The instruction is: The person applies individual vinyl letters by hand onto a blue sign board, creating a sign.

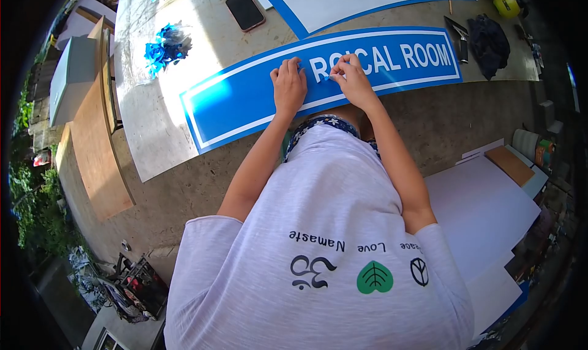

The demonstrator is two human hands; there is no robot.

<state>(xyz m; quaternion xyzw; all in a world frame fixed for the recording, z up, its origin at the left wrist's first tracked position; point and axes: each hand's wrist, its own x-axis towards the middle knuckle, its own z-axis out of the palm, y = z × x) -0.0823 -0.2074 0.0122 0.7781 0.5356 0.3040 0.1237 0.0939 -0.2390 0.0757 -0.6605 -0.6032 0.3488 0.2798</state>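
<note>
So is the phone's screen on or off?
Off: the phone lies flat on the table, its screen all dark.

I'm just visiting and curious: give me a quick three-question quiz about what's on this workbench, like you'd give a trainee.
1. True or false: both hands rest on the blue sign.
2. Which thing lies beyond the sign, near the top of the view? A) a phone B) a teacup C) a hammer
3. Fill in: the last full word readable on the sign is ____.

Key:
1. True. The left hand lies flat on the sign and the right hand pinches at a white letter.
2. A. The phone lies dark and flat on the table, right of a heap of blue scraps.
3. ROOM.
</note>
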